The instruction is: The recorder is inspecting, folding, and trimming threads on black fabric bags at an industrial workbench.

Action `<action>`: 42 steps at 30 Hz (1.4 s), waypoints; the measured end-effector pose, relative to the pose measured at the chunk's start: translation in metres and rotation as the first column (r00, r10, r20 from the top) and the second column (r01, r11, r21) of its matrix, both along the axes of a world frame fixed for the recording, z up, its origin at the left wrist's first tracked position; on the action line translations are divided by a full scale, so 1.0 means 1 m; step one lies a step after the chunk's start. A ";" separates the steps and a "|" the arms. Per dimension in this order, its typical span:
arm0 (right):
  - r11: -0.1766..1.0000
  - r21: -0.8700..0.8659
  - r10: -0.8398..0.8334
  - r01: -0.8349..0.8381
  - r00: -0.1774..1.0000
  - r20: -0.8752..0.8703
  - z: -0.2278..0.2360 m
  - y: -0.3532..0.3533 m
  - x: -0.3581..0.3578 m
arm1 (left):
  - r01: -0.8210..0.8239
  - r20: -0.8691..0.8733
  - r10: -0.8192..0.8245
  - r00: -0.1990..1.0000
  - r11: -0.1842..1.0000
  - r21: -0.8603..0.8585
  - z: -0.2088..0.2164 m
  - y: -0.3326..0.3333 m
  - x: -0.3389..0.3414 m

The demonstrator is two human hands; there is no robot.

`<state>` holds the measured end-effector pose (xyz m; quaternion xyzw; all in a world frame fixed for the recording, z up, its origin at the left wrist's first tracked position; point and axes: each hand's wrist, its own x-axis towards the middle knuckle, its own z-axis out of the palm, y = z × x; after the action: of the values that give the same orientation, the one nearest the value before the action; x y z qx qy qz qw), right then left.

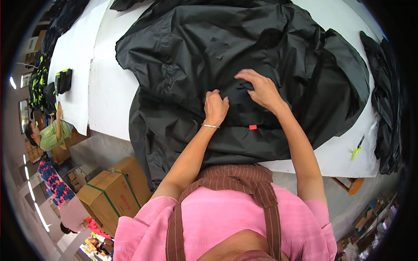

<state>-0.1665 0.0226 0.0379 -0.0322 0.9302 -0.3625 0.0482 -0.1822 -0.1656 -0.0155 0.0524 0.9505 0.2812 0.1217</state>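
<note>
While bent over a white table (111,82), working with both bare hands near the middle of a broad black fabric (187,52), spread rumpled across the tabletop and hanging past its near edge. Resting on it with the left hand (215,108), fingers curled under; cannot tell whether pinching any. Bending the right hand (263,90) loosely over a dark fold; cannot tell whether gripping it. Can see a small red tag (253,127) just below, a yellow-green tool (356,152) and dark pile (385,108) off to the right, a strapped cardboard box (114,195) at lower left, and beyond it a co-worker in green (54,132).
</note>
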 end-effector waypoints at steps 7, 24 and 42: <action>0.961 0.157 0.219 -0.225 0.974 0.054 -0.042 -0.013 -0.050 | -0.228 0.312 0.223 0.924 0.973 -0.019 0.001 0.021 -0.009; 0.609 -0.710 -0.058 0.353 0.913 0.404 -0.034 0.029 -0.050 | 0.015 -0.392 0.142 0.909 0.928 0.371 -0.002 0.034 0.025; 0.937 -0.195 -0.313 0.288 0.944 -0.108 -0.039 -0.019 -0.009 | -0.007 -0.286 0.163 0.944 0.878 0.478 -0.012 0.031 0.036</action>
<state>-0.1759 0.0038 -0.0016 0.0816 0.8894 -0.4435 -0.0751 -0.1466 -0.1348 -0.0271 0.0824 0.8619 0.4965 -0.0617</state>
